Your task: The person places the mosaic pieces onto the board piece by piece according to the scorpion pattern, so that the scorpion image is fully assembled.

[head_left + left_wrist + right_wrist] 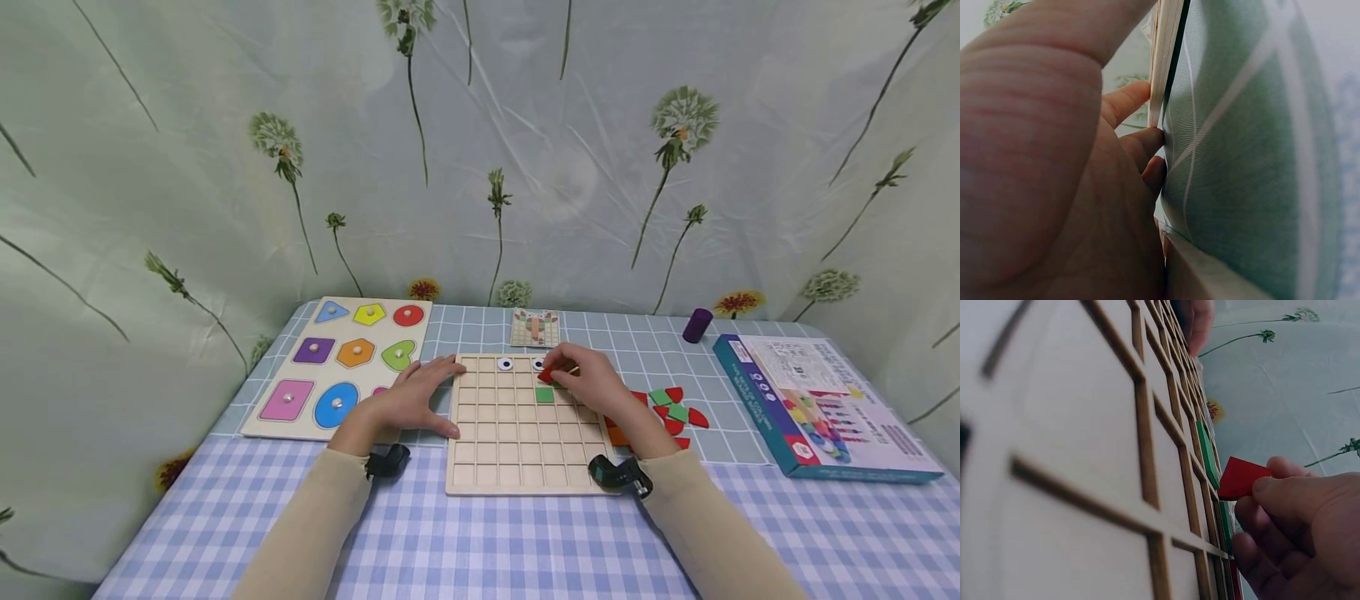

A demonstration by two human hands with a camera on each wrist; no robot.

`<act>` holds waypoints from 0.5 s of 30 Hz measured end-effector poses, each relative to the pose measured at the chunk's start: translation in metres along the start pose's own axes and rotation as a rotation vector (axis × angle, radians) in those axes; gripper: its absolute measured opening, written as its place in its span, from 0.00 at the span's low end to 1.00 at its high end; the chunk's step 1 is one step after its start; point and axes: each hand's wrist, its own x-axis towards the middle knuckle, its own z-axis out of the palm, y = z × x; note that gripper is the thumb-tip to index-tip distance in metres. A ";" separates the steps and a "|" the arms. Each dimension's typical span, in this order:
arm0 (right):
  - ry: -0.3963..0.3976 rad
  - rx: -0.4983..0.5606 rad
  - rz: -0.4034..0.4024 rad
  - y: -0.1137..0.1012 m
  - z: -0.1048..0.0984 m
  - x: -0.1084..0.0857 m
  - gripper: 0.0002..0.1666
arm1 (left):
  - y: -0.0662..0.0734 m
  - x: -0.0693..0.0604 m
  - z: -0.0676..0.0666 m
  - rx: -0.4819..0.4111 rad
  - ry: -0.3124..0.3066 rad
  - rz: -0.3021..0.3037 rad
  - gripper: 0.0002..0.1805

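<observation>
- The right hand (588, 382) has its grip clamped on a red piece (1241, 477), pinched between thumb and fingers, a corner jutting toward the board.
- That red piece is above the far right part of the wooden grid board (507, 454), just beside a green square (544, 395); whether it touches the board, I cannot tell.
- The left hand (412, 398) has its grip apart: thumb well away from the fingers, fingertips at the board's far left corner, thumb by its left edge.
- Both forearms, in beige sleeves (315, 508), slant inward from the table's near side; the right hand reaches across the board's right edge.
- Two white eye pieces (506, 364) sit in the board's far row.
- The board lies in the middle of the table (465, 550), between its left and right edges.
- Loose red and green pieces (677, 412) lie right of the board, partly behind the right forearm.
- A pattern card (535, 327) is near the table's far edge, with a purple cylinder (697, 325) farther right.
- A shape puzzle (326, 372) lies toward the far left corner; a box (847, 408) lies toward the right edge.
</observation>
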 end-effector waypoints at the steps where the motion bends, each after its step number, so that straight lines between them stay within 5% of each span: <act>1: 0.000 0.000 0.006 0.000 0.001 0.000 0.07 | 0.000 0.000 0.000 0.000 0.000 0.000 0.56; 15: -0.050 -0.063 0.002 0.002 0.003 0.000 0.15 | -0.001 0.001 0.001 -0.006 0.003 0.000 0.55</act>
